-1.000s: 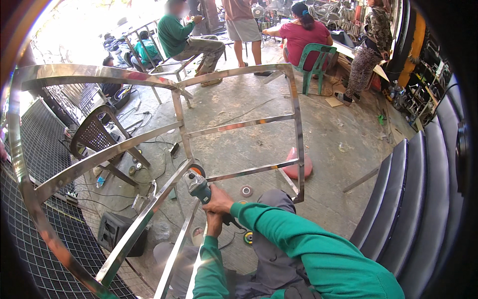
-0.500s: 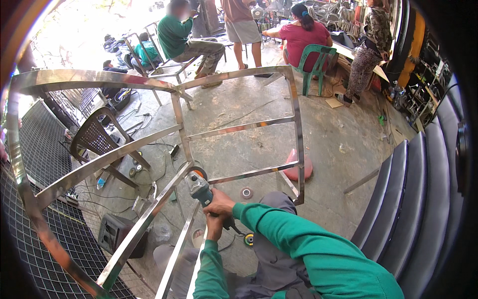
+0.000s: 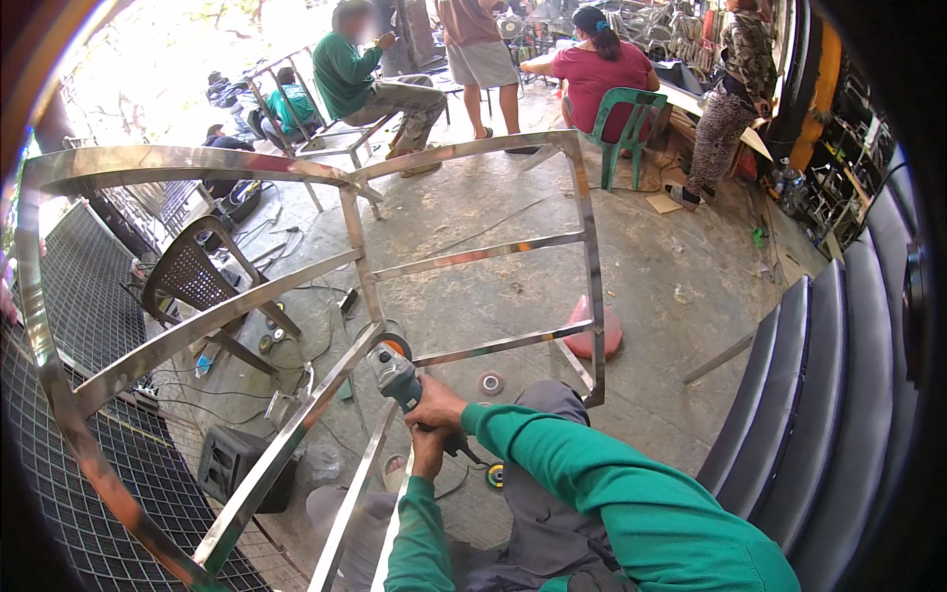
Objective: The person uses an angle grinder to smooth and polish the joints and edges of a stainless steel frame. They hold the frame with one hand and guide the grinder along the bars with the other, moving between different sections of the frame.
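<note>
An angle grinder (image 3: pixel 398 379) with a grey head and dark green body is held in both my hands. My right hand (image 3: pixel 440 403) wraps round its body, and just below, my left hand (image 3: pixel 426 450) closes on the rear part. The grinder's orange-faced disc (image 3: pixel 397 345) sits at a corner joint of a shiny metal tube frame (image 3: pixel 473 254); whether it touches the metal I cannot tell. The frame has curved outer rails and several crossbars, and stands tilted in front of me. Its nearest bars run down past my left forearm. A cable leaves the grinder's rear.
Spare discs (image 3: pixel 494 476) and a round roll (image 3: pixel 491 383) lie on the concrete floor near my legs. Cables, a black speaker-like box (image 3: pixel 232 462) and a brown plastic chair (image 3: pixel 187 266) are at left. Black padded slats (image 3: pixel 789 395) stand at right. Several people sit or stand beyond the frame.
My hands and the grinder keep almost the same place at the joint. The view has shifted very slightly. In the background, the seated person in green has lowered a hand a little.
</note>
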Demonstrator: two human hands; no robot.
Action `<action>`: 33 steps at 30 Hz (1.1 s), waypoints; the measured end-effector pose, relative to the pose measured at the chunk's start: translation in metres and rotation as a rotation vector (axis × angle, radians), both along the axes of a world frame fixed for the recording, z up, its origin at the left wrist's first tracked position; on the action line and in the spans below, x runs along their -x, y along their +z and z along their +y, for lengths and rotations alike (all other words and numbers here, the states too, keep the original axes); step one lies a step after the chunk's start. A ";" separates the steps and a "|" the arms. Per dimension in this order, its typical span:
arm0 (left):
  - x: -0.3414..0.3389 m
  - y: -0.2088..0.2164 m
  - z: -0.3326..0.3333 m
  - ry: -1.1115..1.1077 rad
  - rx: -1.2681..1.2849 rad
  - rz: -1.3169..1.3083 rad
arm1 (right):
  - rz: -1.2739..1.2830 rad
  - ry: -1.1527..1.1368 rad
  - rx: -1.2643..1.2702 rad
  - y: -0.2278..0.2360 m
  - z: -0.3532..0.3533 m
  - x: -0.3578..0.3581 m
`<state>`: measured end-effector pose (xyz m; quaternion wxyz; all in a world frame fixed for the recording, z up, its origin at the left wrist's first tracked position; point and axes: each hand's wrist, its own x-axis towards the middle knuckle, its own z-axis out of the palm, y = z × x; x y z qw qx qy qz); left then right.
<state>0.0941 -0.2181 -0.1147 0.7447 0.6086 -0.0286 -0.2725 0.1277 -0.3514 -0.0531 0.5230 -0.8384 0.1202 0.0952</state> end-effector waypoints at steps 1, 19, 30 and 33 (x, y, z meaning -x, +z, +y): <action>-0.001 -0.001 0.001 0.007 -0.005 0.040 | -0.021 0.010 0.007 0.002 0.001 0.000; -0.006 -0.007 0.002 0.047 0.015 0.017 | -0.036 0.048 0.049 0.014 0.003 -0.002; -0.009 -0.012 0.001 0.106 0.002 -0.028 | -0.028 0.040 0.014 0.017 0.004 -0.004; -0.010 -0.010 0.003 0.075 0.007 -0.020 | -0.019 0.060 0.022 0.020 0.004 -0.004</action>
